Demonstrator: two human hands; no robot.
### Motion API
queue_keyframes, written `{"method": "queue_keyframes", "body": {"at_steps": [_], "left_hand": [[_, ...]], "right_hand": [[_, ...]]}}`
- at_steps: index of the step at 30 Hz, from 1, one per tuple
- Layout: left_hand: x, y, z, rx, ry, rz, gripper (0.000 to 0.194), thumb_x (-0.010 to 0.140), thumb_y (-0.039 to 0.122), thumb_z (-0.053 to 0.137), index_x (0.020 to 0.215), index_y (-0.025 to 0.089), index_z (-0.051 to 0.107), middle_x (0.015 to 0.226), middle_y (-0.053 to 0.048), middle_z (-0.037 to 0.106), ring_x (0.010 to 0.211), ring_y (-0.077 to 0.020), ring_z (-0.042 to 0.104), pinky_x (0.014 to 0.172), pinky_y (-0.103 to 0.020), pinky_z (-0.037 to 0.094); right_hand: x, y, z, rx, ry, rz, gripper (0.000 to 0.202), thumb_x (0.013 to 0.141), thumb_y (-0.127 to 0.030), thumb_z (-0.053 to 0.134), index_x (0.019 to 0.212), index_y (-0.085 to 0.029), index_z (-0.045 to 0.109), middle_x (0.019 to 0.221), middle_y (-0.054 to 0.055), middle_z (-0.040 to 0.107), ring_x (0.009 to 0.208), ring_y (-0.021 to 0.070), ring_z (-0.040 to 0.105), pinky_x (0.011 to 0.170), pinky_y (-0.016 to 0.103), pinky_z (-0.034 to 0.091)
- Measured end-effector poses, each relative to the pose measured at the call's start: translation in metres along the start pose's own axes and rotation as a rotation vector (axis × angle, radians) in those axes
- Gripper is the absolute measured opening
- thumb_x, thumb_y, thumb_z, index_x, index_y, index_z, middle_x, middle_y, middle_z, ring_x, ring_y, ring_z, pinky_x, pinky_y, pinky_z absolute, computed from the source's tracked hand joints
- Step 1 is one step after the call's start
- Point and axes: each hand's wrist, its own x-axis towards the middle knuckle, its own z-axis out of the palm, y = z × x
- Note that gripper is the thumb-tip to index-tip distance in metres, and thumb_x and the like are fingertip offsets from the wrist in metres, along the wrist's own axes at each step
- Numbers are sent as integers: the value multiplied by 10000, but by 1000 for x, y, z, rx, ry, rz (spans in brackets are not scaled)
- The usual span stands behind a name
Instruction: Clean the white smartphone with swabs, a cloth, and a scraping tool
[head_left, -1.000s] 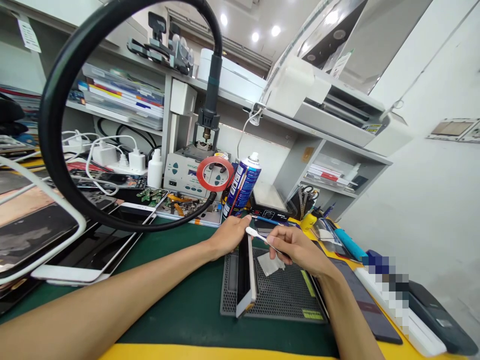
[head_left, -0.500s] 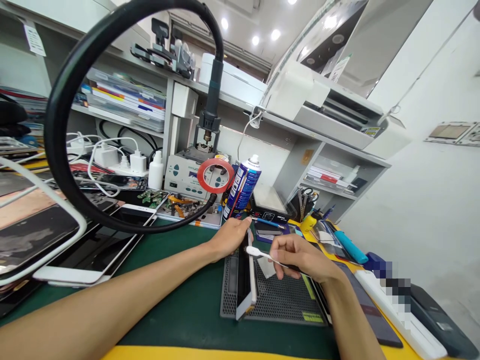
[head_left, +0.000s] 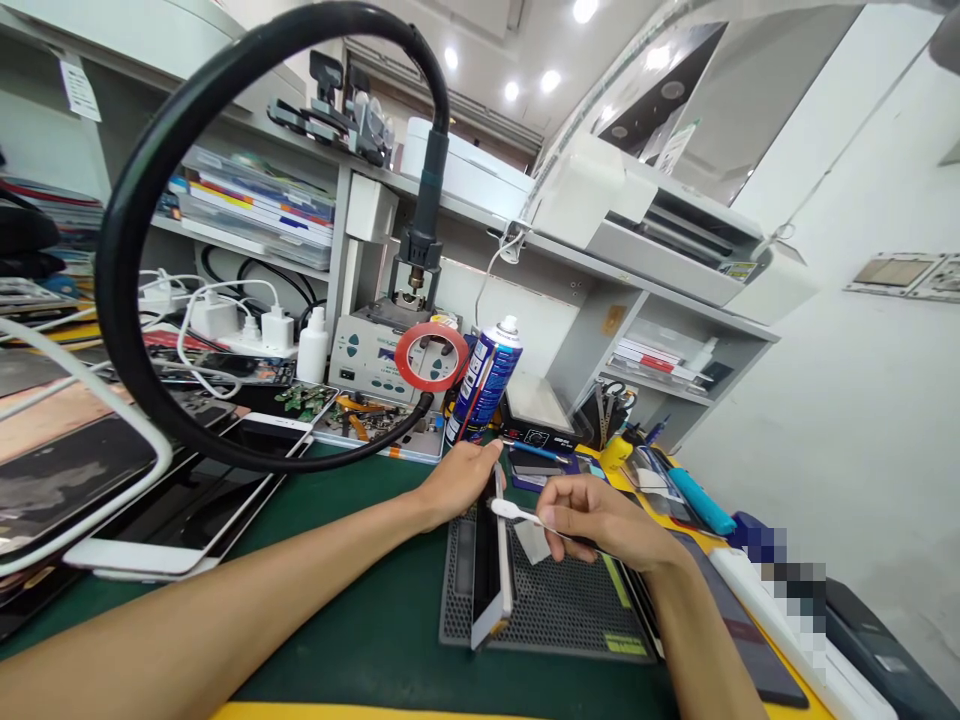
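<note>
My left hand (head_left: pixel 463 478) is closed around the far end of a white-framed phone (head_left: pixel 489 580). The phone stands on its long edge, its black screen turned to the left, over a grey perforated mat (head_left: pixel 570 600). In my right hand (head_left: pixel 581 515) is a toothbrush (head_left: pixel 510 510), pinched by its handle. The white brush head is at the phone's upper long edge, bristles facing the phone; whether they touch it is hard to make out. Beyond the brush, a small whitish sheet (head_left: pixel 531 541) lies on the mat.
A blue spray can (head_left: pixel 486 385) stands behind my left hand, near a roll of red tape (head_left: pixel 431 357). A black hose (head_left: pixel 120 260) loops over the left side. Another white phone (head_left: pixel 150 555) lies at left. A blue pen (head_left: pixel 536 450) rests beyond the mat.
The brush head has shifted very slightly left along with my right hand. My left hand and the phone stay nearly in place; the view has tilted a little.
</note>
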Motion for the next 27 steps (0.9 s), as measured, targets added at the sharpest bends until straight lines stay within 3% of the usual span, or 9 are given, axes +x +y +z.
{"method": "queue_keyframes", "body": {"at_steps": [3, 7, 10, 17, 21, 27], "left_hand": [[-2, 3, -1, 4, 0, -3, 596, 897, 578, 345, 590, 148, 622, 504, -19, 568, 412, -117, 407, 472, -258, 291], [-4, 7, -1, 19, 9, -19, 597, 896, 591, 356, 555, 160, 589, 362, 35, 358, 371, -112, 318, 461, -264, 249], [-5, 7, -1, 27, 8, -25, 601, 897, 598, 356, 539, 164, 570, 353, 45, 314, 365, -108, 287, 459, -267, 232], [-4, 6, -1, 33, -3, -20, 622, 895, 614, 346, 538, 157, 570, 360, 38, 337, 374, -106, 277, 457, -265, 220], [-3, 4, -1, 24, -7, -13, 627, 883, 636, 350, 578, 146, 595, 437, 10, 473, 386, -100, 305, 456, -261, 227], [-2, 3, -1, 1, -27, -15, 630, 894, 621, 320, 629, 139, 627, 568, -41, 621, 396, -105, 375, 454, -254, 264]], "right_hand": [[1, 1, 0, -3, 23, 2, 314, 849, -452, 646, 829, -151, 559, 662, 29, 662, 403, 43, 368, 407, 198, 234], [2, 0, 1, -11, 112, 9, 324, 846, -471, 640, 818, -163, 543, 648, 11, 644, 412, 47, 379, 416, 200, 250], [3, 1, 2, -10, 125, 6, 339, 837, -488, 641, 822, -166, 536, 646, 6, 640, 413, 51, 390, 416, 202, 254], [5, 4, 0, -28, 171, -11, 353, 856, -507, 612, 839, -162, 541, 682, 20, 644, 427, 55, 401, 407, 199, 258], [6, 4, 0, -33, 187, -15, 346, 870, -500, 598, 852, -157, 553, 705, 31, 657, 439, 62, 451, 407, 195, 291], [5, 3, 1, 224, 243, -95, 385, 871, -388, 634, 1199, -197, 572, 743, 13, 637, 398, 53, 461, 348, 176, 320]]}}
